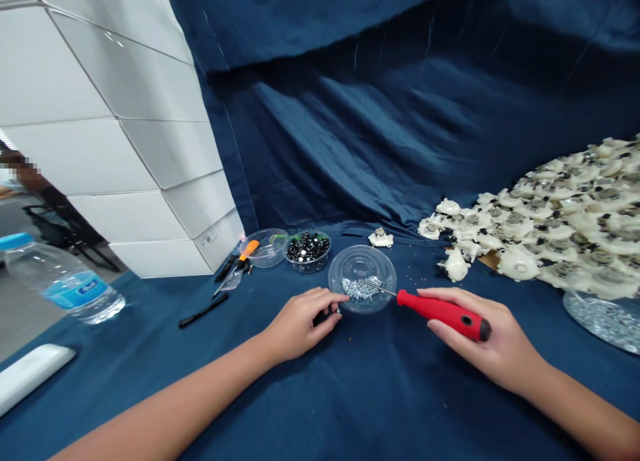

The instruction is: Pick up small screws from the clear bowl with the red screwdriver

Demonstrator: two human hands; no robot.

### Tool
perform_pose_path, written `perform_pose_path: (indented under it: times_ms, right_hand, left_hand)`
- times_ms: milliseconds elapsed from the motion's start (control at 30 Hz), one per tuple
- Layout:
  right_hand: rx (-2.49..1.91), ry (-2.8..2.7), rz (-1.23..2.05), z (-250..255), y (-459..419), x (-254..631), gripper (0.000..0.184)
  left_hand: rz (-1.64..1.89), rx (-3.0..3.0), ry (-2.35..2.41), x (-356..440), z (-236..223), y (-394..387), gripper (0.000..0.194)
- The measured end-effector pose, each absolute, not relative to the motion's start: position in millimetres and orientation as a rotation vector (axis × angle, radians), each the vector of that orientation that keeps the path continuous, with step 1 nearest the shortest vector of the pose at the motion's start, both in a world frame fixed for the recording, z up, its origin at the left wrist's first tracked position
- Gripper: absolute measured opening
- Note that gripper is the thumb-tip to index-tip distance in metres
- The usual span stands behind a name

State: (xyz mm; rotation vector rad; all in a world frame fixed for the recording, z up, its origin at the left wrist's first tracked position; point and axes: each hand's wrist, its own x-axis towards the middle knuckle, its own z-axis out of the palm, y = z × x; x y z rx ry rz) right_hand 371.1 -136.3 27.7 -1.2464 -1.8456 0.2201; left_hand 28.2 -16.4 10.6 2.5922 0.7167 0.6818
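Left hand [300, 322] drawn into a pinch — right hand [495, 338] gripping, thumb stretched forward

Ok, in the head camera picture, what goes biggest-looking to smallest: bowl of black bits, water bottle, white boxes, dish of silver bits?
1. White boxes, the whole stack
2. Water bottle
3. Dish of silver bits
4. Bowl of black bits, though it sits farther back than the dish
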Motion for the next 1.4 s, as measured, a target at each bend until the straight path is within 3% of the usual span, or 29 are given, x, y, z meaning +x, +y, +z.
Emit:
perform_pose_path:
  times_ms: [200, 400, 667, 1400]
  right_hand:
    - [-1.351, -1.607, 0.453, 30.9, -144.5, 371.4, 0.034]
    - [-1.324, -1.382, 0.692, 27.1, -134.4, 374.8, 0.041]
    - [-1.099, -1.182, 1.009, 25.1, -120.9, 372.6, 0.042]
    - [-1.141, -1.34, 1.166, 24.8, -125.2, 364.9, 0.045]
  left_hand:
    - [0.725, 2.506, 0.751, 26.7, 10.9, -19.6, 0.035]
    - [0.772, 2.49, 0.761, 25.3, 11.4, -21.2, 0.017]
    - [0.8, 2.534, 0.698, 24.9, 11.0, -20.1, 0.021]
    - [0.779, 2.544, 0.661, 26.0, 9.4, -17.8, 0.02]
